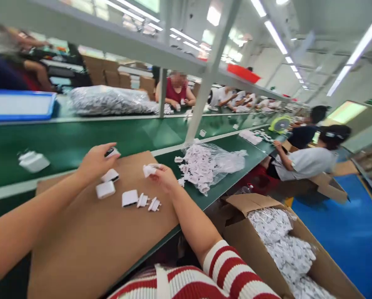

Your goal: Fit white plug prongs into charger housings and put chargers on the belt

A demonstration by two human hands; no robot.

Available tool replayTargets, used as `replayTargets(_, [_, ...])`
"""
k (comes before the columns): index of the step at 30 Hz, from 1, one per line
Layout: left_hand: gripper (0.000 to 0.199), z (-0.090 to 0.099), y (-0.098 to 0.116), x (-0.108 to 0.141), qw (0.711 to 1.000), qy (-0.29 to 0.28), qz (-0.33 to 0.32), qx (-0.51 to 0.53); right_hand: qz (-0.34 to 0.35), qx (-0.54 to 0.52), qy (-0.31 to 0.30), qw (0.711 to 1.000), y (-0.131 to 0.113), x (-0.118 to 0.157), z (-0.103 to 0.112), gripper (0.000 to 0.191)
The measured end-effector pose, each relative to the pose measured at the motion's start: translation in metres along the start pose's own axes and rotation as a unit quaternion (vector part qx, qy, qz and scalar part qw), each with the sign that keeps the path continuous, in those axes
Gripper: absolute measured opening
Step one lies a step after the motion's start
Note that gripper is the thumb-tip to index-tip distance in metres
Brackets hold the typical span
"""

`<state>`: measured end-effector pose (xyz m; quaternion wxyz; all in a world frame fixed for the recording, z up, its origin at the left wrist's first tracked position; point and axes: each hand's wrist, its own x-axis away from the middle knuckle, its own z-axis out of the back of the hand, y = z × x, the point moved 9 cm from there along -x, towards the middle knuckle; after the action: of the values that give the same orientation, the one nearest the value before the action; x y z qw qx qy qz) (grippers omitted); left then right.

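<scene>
My left hand (95,162) is closed on a white block with a dark end (112,153), above the far edge of a cardboard sheet (95,236). Pinched in the fingers of my right hand (164,176) is a small white plug piece (150,170). Between and below the hands, several white pieces lie on the cardboard: one block (110,175) near my left hand, another block (105,189) just below it, a third block (129,198), and two small pronged plug pieces, one (143,200) beside the other (154,204).
A plastic bag of white parts (204,164) spills onto the green bench right of the cardboard. White adapters (33,161) sit on the green belt (136,135). An open carton (267,257) of bagged parts stands lower right. Other people sit along the line; a metal post (201,99) rises ahead.
</scene>
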<state>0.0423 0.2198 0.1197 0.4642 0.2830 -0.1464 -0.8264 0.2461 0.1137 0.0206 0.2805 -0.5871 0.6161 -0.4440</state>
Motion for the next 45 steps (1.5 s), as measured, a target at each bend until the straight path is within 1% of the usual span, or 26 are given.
replayTargets(2, [0.059,0.008,0.025,0.048,1.0,0.008,-0.014,0.008,-0.008,-0.033,-0.044,0.998,0.003,0.004,-0.007,0.031])
replayTargets(4, [0.055,0.008,0.05,0.098,0.998,-0.02,-0.042,0.032,-0.012,-0.039,-0.074,0.996,0.001,0.012,-0.011,0.037])
replayTargets(5, [0.052,0.005,0.059,0.122,0.997,-0.037,-0.049,0.047,-0.013,-0.033,-0.082,0.996,0.0,0.016,-0.013,0.038])
replayTargets(7, [0.049,-0.006,0.069,0.163,0.994,-0.074,-0.045,0.071,-0.011,-0.008,-0.097,0.995,-0.001,0.025,-0.017,0.038])
replayTargets(9, [0.048,-0.02,0.067,0.192,0.991,-0.104,-0.027,0.083,-0.001,0.021,-0.103,0.994,0.001,0.033,-0.021,0.037])
replayTargets(10, [0.048,-0.027,0.064,0.202,0.989,-0.114,-0.022,0.087,0.007,0.032,-0.104,0.994,0.002,0.037,-0.023,0.039])
replayTargets(12, [0.049,-0.038,0.056,0.213,0.988,-0.12,-0.016,0.094,0.026,0.047,-0.097,0.994,0.005,0.04,-0.024,0.042])
replayTargets(14, [0.058,-0.044,0.047,0.216,0.987,-0.113,-0.004,0.114,0.033,0.063,-0.091,0.993,0.01,0.041,-0.025,0.036])
replayTargets(16, [0.072,-0.047,0.036,0.216,0.983,-0.097,0.031,0.152,0.025,0.076,-0.094,0.992,0.015,0.042,-0.026,0.032])
replayTargets(17, [0.071,-0.047,0.032,0.216,0.979,-0.093,0.048,0.172,0.02,0.083,-0.101,0.991,0.017,0.043,-0.027,0.033])
replayTargets(19, [0.055,-0.049,0.028,0.216,0.973,-0.095,0.063,0.202,0.021,0.104,-0.124,0.987,0.018,0.048,-0.033,0.04])
replayTargets(20, [0.045,-0.049,0.029,0.216,0.971,-0.096,0.058,0.211,0.032,0.123,-0.133,0.983,0.017,0.052,-0.036,0.043])
replayTargets(22, [0.038,-0.048,0.032,0.215,0.968,-0.094,0.041,0.228,0.074,0.192,-0.141,0.968,0.009,0.065,-0.043,0.039])
replayTargets(23, [0.038,-0.047,0.033,0.214,0.967,-0.089,0.039,0.237,0.104,0.241,-0.142,0.954,0.004,0.074,-0.048,0.033])
replayTargets(24, [0.038,-0.047,0.032,0.214,0.965,-0.084,0.042,0.247,0.139,0.299,-0.144,0.933,-0.002,0.084,-0.055,0.027])
replayTargets(25, [0.039,-0.046,0.031,0.214,0.962,-0.08,0.046,0.256,0.174,0.361,-0.153,0.903,-0.007,0.095,-0.064,0.02])
replayTargets(26, [0.038,-0.047,0.03,0.214,0.96,-0.077,0.051,0.265,0.206,0.424,-0.17,0.865,-0.01,0.106,-0.074,0.016])
replayTargets(27, [0.036,-0.047,0.029,0.213,0.958,-0.076,0.054,0.273,0.231,0.483,-0.193,0.822,-0.011,0.117,-0.085,0.016])
replayTargets(29, [0.031,-0.049,0.028,0.214,0.953,-0.074,0.054,0.288,0.261,0.573,-0.243,0.738,-0.005,0.135,-0.102,0.024])
replayTargets(30, [0.029,-0.049,0.028,0.214,0.952,-0.072,0.053,0.294,0.266,0.606,-0.261,0.703,0.0,0.141,-0.108,0.027])
replayTargets(31, [0.027,-0.05,0.028,0.214,0.95,-0.071,0.05,0.299,0.268,0.63,-0.271,0.676,0.004,0.144,-0.112,0.027])
replayTargets(32, [0.027,-0.05,0.028,0.214,0.95,-0.069,0.047,0.302,0.27,0.65,-0.273,0.656,0.007,0.146,-0.114,0.026])
replayTargets(34, [0.026,-0.049,0.028,0.214,0.95,-0.065,0.044,0.303,0.272,0.678,-0.266,0.629,0.012,0.145,-0.116,0.023])
replayTargets(40, [0.03,-0.047,0.029,0.215,0.951,-0.068,0.047,0.299,0.291,0.726,-0.262,0.566,0.023,0.146,-0.124,0.019])
replayTargets(45, [0.032,-0.047,0.028,0.215,0.951,-0.058,0.046,0.3,0.306,0.746,-0.273,0.525,0.027,0.15,-0.129,0.023])
